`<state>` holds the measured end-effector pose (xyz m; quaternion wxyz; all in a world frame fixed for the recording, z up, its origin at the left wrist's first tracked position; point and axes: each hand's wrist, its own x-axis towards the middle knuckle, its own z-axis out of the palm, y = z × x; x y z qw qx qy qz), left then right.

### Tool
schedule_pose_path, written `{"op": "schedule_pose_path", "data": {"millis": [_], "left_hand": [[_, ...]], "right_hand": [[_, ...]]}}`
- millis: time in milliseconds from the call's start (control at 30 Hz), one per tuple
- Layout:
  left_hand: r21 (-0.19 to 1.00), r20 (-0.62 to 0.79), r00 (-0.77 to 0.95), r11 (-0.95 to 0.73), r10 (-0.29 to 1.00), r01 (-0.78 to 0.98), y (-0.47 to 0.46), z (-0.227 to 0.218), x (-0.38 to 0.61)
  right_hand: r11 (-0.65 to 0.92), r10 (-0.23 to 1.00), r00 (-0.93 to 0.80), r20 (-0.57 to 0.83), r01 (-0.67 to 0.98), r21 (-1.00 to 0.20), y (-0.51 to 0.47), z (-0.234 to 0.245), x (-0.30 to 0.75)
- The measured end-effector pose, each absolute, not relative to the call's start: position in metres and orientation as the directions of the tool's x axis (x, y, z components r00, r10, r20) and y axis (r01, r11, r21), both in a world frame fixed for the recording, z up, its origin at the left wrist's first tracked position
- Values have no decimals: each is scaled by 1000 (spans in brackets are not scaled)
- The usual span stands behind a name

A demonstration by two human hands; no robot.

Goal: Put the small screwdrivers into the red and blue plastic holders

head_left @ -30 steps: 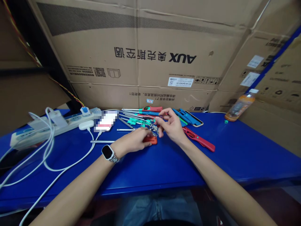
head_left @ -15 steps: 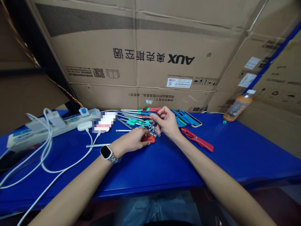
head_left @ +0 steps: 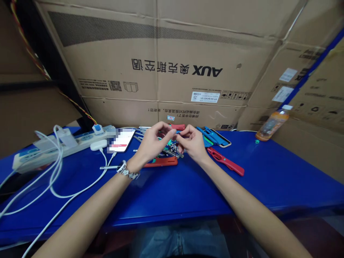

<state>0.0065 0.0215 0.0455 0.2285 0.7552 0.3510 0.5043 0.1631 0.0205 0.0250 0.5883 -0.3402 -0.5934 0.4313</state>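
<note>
My right hand (head_left: 191, 143) is closed in a pinch around the top of a thin dark screwdriver (head_left: 176, 152), whose shaft points down at the end of an orange-red lighter handle (head_left: 162, 162). Fingertips of my left hand (head_left: 154, 140) are pinched together against those of the right; what they hold, if anything, is hidden. The lighter lies flat on the blue table, a metal tube (head_left: 109, 167) reaching out to its left past my wrist. Behind and below the hands are small metal parts (head_left: 172, 152) and green pieces, partly covered.
To the right lie a red lighter casing (head_left: 227, 162) and blue casings (head_left: 211, 134) beside a phone-like case. An orange drink bottle (head_left: 272, 124) leans at the back right. On the left are a phone (head_left: 126, 139), white cables (head_left: 60, 168) and a power strip (head_left: 24, 159). Cardboard (head_left: 172, 43) walls the back.
My left hand has left the orange-red lighter handle and risen to my right hand's fingertips. More of the handle now shows. The right hand stays over nearly the same spot.
</note>
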Motion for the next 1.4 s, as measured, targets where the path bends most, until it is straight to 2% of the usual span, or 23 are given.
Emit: {"op": "schedule_pose_path", "data": {"millis": [200,467,567,667,767,900,967,1033,1200,1300,1400], "left_hand": [[773,570,234,-610,788,173,27,51,33],[819,550,320,-574,771,-23,33,39,12],[790,551,401,-613,732,32,33,39,10],[730,584,396,-672,709,125,30,41,13],[763,580,273,-629,768,147,26,41,21],[821,558,123,-568,821,66,23,38,32],[821,554,175,-569,814,43,24,39,31],[787,569,273,-610,776,92,24,41,26],[598,656,392,-761,645,250,26,44,12],[605,655,394,-760,644,237,27,43,10],[655,657,309,-723,688,218,28,42,14]], "right_hand": [[438,895,-48,444,-102,-893,17,14,161],[365,904,-187,385,-134,-921,15,18,178],[341,898,-269,348,-73,-937,16,17,180],[362,895,-270,354,-22,-932,16,16,179],[378,908,-186,377,-29,-925,15,12,174],[374,918,-127,375,-33,-927,16,7,170],[406,906,-124,405,-15,-914,16,6,171],[454,881,-156,446,17,-891,16,9,174],[445,853,-348,389,94,-891,14,20,188],[437,853,-379,360,142,-888,13,23,192],[455,857,-337,391,137,-880,16,21,188]]}}
